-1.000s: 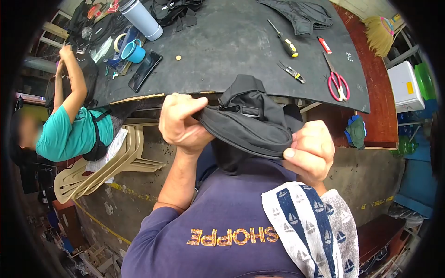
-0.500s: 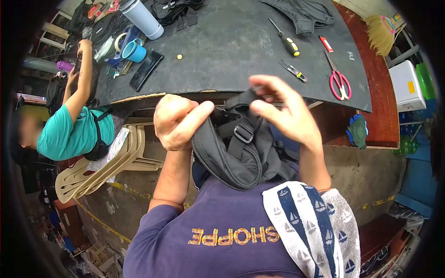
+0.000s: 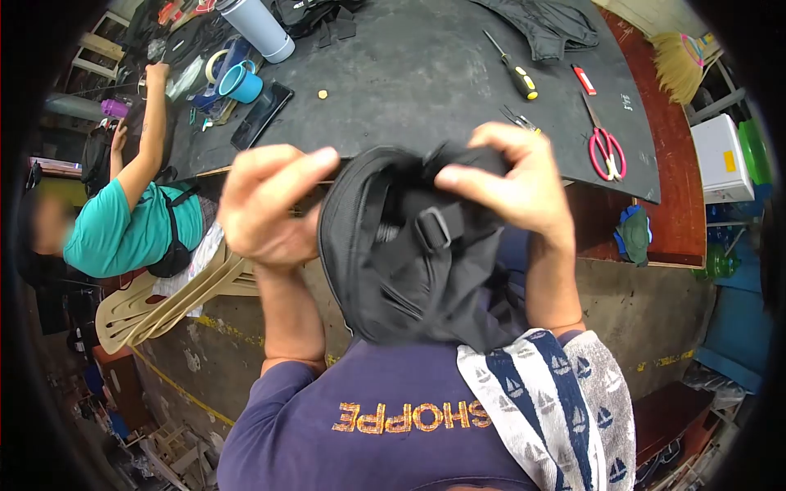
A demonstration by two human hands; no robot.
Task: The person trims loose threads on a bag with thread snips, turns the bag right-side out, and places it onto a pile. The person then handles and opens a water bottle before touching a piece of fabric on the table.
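Observation:
A black fabric bag [image 3: 409,270] with a zipper along its curved edge and a strap through a plastic buckle [image 3: 434,229] is held up in front of my chest. Its opening faces up and shows a dark inside. My right hand [image 3: 512,176] grips the bag's far right rim between thumb and fingers. My left hand [image 3: 274,204] is beside the bag's left edge, fingers apart and slightly blurred; whether its palm touches the fabric is hard to see.
On the dark table [image 3: 393,90] lie red-handled scissors [image 3: 606,151], a screwdriver [image 3: 512,69], partly hidden pliers [image 3: 521,120], a phone [image 3: 262,116], a blue mug [image 3: 241,83] and a tumbler [image 3: 258,31]. A person in a green shirt [image 3: 123,229] works at the left, near stacked chairs [image 3: 164,303].
My left hand has loosened from the bag's edge and spread its fingers. The bag has turned, so its opening shows wider; my right hand keeps hold of the rim.

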